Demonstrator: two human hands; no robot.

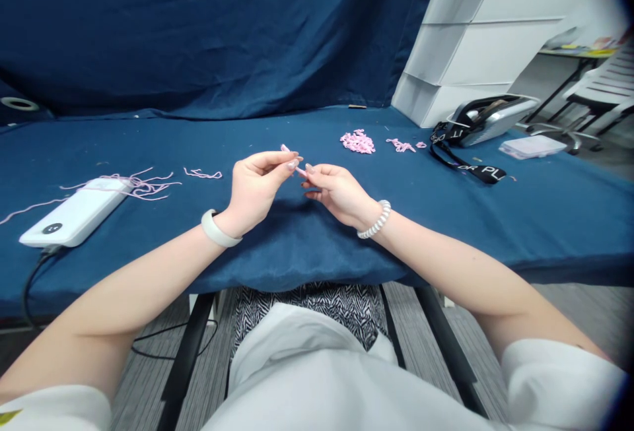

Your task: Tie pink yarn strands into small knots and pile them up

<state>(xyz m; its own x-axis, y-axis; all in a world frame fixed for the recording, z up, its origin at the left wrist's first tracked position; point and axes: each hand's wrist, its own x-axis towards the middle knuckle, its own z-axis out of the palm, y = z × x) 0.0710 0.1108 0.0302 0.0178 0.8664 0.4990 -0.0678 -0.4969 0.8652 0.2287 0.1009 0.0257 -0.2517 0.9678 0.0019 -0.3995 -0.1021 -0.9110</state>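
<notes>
- Blue cloth (222, 35) hangs behind the tabletop (545, 220), which is covered in the same colour; both hands meet over its near part.
- Pink and slim, a small strip (300, 172) spans the gap between the fingertips of the two hands, held up off the cloth. A pink end also shows above the left fingers; whether it belongs to the same piece, I cannot tell.
- The left hand (257, 183) is closed to a thumb-and-finger pinch on the strip, the other fingers curled behind.
- The right hand (337, 193) pinches the lower end with thumb and forefinger, its remaining fingers loosely bent and apart.
- Step in hand, as I judge it: fine two-handed fingertip work on this one strip. Its exact form is too small to make out.
- As a judgement, the next move calls for a light, steady grip on both sides, since so thin a piece could easily slip or twist.
- Beyond the right hand sits a pile of small pink pieces (357, 142), with a smaller cluster (400, 145) just to its right.
- Well off to the left, pink cords (151, 187) lie across the end of a white power bank (79, 214); a few loose cords (203, 173) rest nearer the left hand.
</notes>
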